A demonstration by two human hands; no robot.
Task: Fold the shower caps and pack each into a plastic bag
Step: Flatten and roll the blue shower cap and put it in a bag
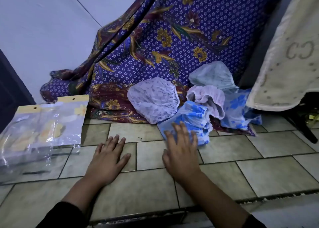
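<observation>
Two forearms in dark sleeves [65,215] reach in from the bottom edge, both hands low over a grey tiled floor [259,167]. The left hand [107,158] lies flat on the tiles, fingers straight and slightly spread, holding nothing. The right hand [181,151] is also flat and spread, and its fingertips rest on the near edge of a blue-flowered shower cap [195,117].

Behind the floor hangs a large purple cloth [172,38] with gold flowers, its hem spilling onto the tiles. A cream towel [284,63] hangs at the far right. Clear plastic bags [43,127] with yellow header strips lie stacked on the floor at the left, well apart from the caps.

More crumpled, unfolded caps are heaped against the cloth, right of centre: a white patterned cap [153,100], a pale pink cap [207,95], a pale green cap [212,76], and another blue-flowered cap [238,110].
</observation>
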